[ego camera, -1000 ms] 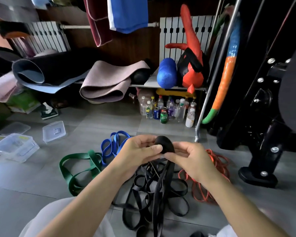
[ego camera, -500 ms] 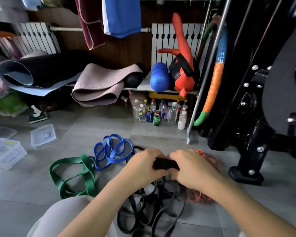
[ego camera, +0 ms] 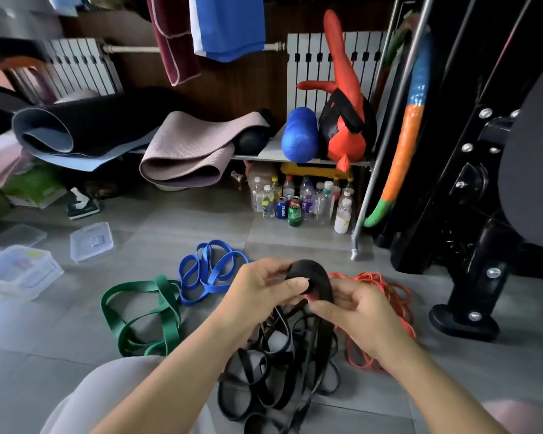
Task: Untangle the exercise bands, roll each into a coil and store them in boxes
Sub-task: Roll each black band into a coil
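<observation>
A black exercise band point(ego camera: 282, 368) lies in a tangled heap on the grey floor, and one end of it is wound into a small coil point(ego camera: 317, 278) held above the heap. My left hand point(ego camera: 264, 289) grips the coil from the left with the thumb across its face. My right hand point(ego camera: 355, 311) pinches the coil's lower right edge where the loose band hangs down. A blue band point(ego camera: 207, 270) and a green band point(ego camera: 138, 317) lie loose on the floor to the left. An orange band point(ego camera: 389, 302) lies partly hidden behind my right hand.
Clear plastic boxes point(ego camera: 19, 274) and a loose lid point(ego camera: 91, 241) sit on the floor at the left. Bottles and cans point(ego camera: 298, 202) stand under a shelf holding rolled mats point(ego camera: 182, 151). A black machine base point(ego camera: 464, 321) stands at the right.
The coil was turned between my hands, dropping low half a second ago, and now faces up again, slightly larger. The view shifted a little; the floor bands stayed put.
</observation>
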